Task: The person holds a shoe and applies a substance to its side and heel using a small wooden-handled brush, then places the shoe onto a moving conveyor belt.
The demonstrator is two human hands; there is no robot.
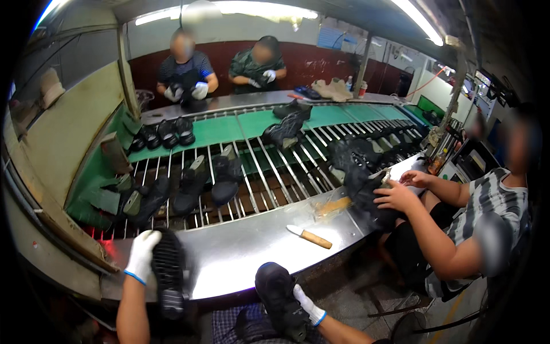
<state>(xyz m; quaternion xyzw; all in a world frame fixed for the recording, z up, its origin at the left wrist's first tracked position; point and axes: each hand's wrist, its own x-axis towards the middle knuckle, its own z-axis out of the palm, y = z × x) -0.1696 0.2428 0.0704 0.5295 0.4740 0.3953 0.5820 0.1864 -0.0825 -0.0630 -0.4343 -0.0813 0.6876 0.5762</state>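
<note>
The steel bench before me carries a knife, laid flat, its wooden handle toward the right; farther right lies a yellowish patch, too blurred to identify. Beyond this bench, a rack of metal bars bears black shoes: a pair left of centre, others at my far left, and a crowded group at my right. A green strip behind the bars supports a row of dark shoes, set side by side. The far counter-like bench holds beige shoes and, just beside them, dark blue ones.
</note>
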